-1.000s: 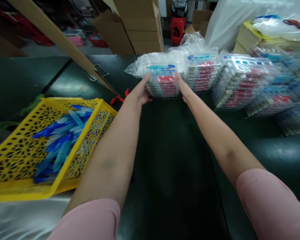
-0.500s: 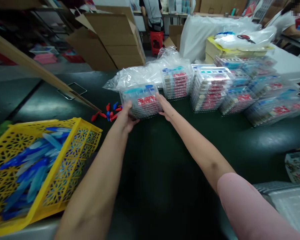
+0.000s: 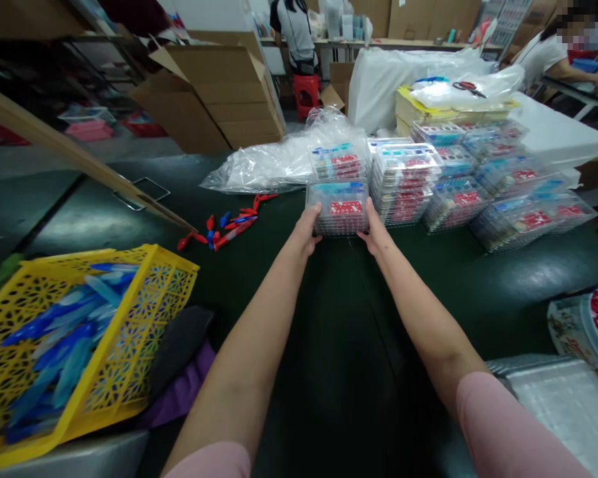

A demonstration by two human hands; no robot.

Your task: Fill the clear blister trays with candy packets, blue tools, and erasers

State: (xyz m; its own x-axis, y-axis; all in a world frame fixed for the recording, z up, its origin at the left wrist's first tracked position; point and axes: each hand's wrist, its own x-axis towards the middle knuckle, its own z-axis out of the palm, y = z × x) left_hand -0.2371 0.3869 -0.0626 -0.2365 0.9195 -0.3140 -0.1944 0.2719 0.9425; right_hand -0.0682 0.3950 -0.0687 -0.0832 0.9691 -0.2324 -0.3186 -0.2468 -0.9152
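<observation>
Between my two hands is a stack of clear plastic cases [image 3: 339,211] with blue items and red printed packets inside. My left hand [image 3: 307,229] grips its left side, thumb near the top edge. My right hand [image 3: 375,229] clasps the right side the same way. Right behind stands another stack of cases [image 3: 339,160], and a taller case stack [image 3: 404,182] is just to the right. Several small red and blue pieces [image 3: 234,222] lie loose on the dark table [image 3: 329,358], left of my left hand.
A yellow basket [image 3: 152,318] of blue pen-like items stands at left. More case stacks [image 3: 528,216] line the right. Clear plastic bags [image 3: 274,159] lie behind. At lower right are empty-looking trays [image 3: 563,398] and a tub of red packets [image 3: 568,325]. People sit further back.
Both hands have moved the stack of cases to the right, so it now stands in front of the rear stack. More of the loose red and blue pieces show.
</observation>
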